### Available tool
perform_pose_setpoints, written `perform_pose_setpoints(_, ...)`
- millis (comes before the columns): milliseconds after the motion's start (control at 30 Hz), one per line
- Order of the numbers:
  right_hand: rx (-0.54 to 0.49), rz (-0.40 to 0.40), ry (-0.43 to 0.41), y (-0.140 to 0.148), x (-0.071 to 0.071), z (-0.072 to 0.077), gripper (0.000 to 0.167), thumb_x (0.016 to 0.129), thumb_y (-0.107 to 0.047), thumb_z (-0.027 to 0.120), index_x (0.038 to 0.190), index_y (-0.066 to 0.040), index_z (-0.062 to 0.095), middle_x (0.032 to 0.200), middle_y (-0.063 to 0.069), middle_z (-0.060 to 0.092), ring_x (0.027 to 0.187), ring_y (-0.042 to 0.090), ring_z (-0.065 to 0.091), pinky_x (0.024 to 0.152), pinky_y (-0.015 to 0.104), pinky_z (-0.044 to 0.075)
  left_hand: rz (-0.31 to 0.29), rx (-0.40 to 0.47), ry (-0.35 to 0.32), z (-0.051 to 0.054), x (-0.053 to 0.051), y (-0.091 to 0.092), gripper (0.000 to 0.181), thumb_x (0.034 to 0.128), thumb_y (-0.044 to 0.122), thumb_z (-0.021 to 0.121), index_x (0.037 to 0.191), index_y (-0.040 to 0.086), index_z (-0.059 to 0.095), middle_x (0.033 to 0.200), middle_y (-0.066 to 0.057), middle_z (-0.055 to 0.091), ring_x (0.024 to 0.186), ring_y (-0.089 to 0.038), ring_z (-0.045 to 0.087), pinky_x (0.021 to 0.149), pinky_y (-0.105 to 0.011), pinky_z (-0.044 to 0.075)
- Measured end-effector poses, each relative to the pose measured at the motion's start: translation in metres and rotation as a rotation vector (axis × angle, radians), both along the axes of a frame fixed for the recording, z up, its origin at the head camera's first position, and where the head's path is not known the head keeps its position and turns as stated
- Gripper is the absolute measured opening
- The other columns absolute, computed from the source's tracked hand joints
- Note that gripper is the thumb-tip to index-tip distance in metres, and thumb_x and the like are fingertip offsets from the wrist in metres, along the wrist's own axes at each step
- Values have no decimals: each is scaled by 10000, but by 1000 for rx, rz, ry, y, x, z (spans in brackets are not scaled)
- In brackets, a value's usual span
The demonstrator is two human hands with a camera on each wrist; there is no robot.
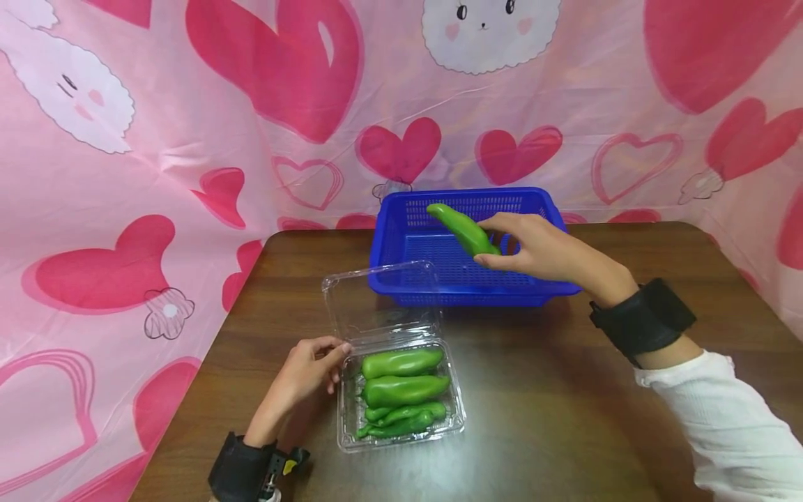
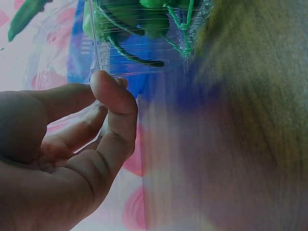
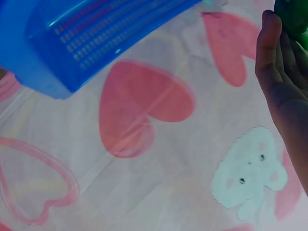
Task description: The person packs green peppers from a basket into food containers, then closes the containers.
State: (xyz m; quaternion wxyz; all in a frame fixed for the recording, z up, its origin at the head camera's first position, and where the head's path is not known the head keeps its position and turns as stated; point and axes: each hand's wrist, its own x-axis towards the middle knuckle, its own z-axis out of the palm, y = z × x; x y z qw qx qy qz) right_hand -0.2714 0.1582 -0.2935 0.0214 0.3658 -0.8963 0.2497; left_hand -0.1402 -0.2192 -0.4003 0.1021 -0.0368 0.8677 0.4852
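Note:
My right hand (image 1: pixel 536 244) holds a long green pepper (image 1: pixel 463 229) above the blue plastic basket (image 1: pixel 467 298), its narrow end pointing to the upper left. Only a bit of that pepper (image 3: pixel 294 17) shows at the corner of the right wrist view. With thumb and fingers, my left hand (image 1: pixel 307 369) pinches the left rim of a clear plastic clamshell box (image 1: pixel 401 444), near the hinge. Its lid (image 1: pixel 383 300) stands raised at the back. Several green peppers (image 1: pixel 404 392) lie crosswise in the box. In the left wrist view their stems show through the clear wall.
A brown wooden table (image 1: pixel 533 404) carries both containers, the basket at the back and the box in front of it to the left. Pink cloth (image 1: pixel 219 118) with hearts hangs behind and along the sides. The raised lid overlaps the basket's front left corner in view.

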Motion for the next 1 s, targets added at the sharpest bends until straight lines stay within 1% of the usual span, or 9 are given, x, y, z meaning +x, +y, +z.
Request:
perform_pose_setpoints(100, -41, 48, 9, -2, 15, -3, 446, 901, -306, 731, 1270, -83, 617, 983, 1, 649, 888, 126, 609, 725, 295, 557, -4, 6, 5, 0, 1, 0, 255, 995, 243, 607, 1097, 30, 706, 665, -69, 604, 496, -158, 560, 500, -365, 541)
perform_pose_setpoints(267, -115, 120, 19, -7, 43, -13, 404, 888, -274, 748, 1244, -121, 633, 944, -69, 615, 864, 61, 583, 704, 251, 543, -13, 6, 11, 1, 2, 0, 274, 995, 259, 608, 1103, 25, 701, 661, -70, 598, 497, -163, 558, 491, -357, 532)
perform_pose_setpoints(400, -117, 159, 1, -13, 61, -22, 362, 905, -288, 728, 1226, -148, 636, 931, -85, 589, 840, 61, 573, 685, 231, 517, -14, 1, 6, 1, 2, 1, 265, 997, 254, 603, 1100, 32, 704, 657, -68, 600, 492, -162, 561, 500, -360, 535)
perform_pose_setpoints(500, -109, 155, -4, -16, 69, -28, 343, 911, -300, 720, 1216, -166, 637, 924, -88, 575, 831, 67, 561, 687, 238, 502, -11, 3, 3, 1, -1, 2, 250, 998, 244, 602, 1088, 35, 707, 659, -69, 599, 494, -157, 564, 517, -366, 545)
perform_pose_setpoints(567, -102, 151, 4, -17, 73, -30, 359, 910, -298, 720, 1229, -158, 637, 926, -93, 566, 832, 69, 552, 702, 238, 490, -10, 9, 1, 1, -2, 3, 242, 997, 243, 606, 1078, 39, 709, 666, -68, 601, 497, -154, 566, 525, -373, 551)
perform_pose_setpoints(667, -100, 168, 9, -19, 79, -36, 360, 916, -291, 714, 1241, -158, 635, 934, -107, 560, 837, 59, 542, 719, 249, 492, -20, 12, 7, 2, -3, 4, 248, 998, 241, 605, 1083, 31, 705, 681, -68, 602, 510, -150, 569, 531, -381, 556)
perform_pose_setpoints(800, -111, 229, -12, -27, 88, -41, 335, 929, -293, 701, 1233, -172, 623, 945, -111, 563, 834, 43, 551, 713, 231, 508, -21, 19, 12, 3, -2, 5, 261, 996, 249, 607, 1092, 27, 704, 693, -71, 606, 516, -152, 568, 522, -383, 553)
perform_pose_setpoints(900, -111, 274, -37, -35, 97, -45, 361, 939, -312, 688, 1255, -157, 609, 973, -104, 576, 846, 19, 558, 726, 206, 520, -18, 18, 14, 4, -2, 7, 260, 995, 252, 609, 1087, 29, 706, 695, -75, 609, 513, -151, 565, 517, -381, 550)
perform_pose_setpoints(1000, -106, 322, -38, -44, 107, -51, 408, 948, -324, 672, 1297, -130, 592, 1030, -85, 590, 867, 15, 560, 756, 207, 530, -14, 8, 11, 3, -2, 8, 249, 996, 247, 608, 1075, 34, 708, 698, -74, 614, 506, -148, 566, 519, -382, 552)
